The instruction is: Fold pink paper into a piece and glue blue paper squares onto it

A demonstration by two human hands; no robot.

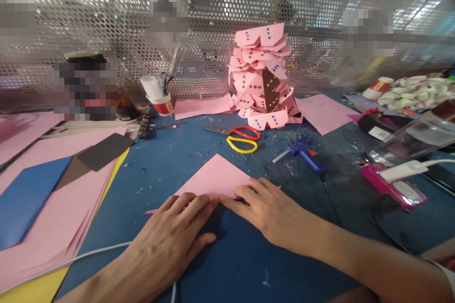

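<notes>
A pink sheet of paper (215,175), its far corner pointing away, lies on the dark blue table with its near edge under both my hands. My left hand (177,227) rests on the left part of that edge, fingers laid along it and thumb held apart over the bare table. On the right side, my right hand (268,208) has bent fingers on the paper and its thumb along the near edge, gripping it there. The two hands almost meet at the middle. Red-and-yellow-handled scissors (243,138) and a blue glue gun (304,154) lie beyond the paper.
Folded pink paper pieces (263,75) form a tall stack at the back. Pink sheets (81,199) and a blue sheet (31,199) cover the left. A paper cup (161,105) holds tools. At right lie a clear tumbler (408,139) and a magenta device (394,187). A white cable (103,249) crosses left.
</notes>
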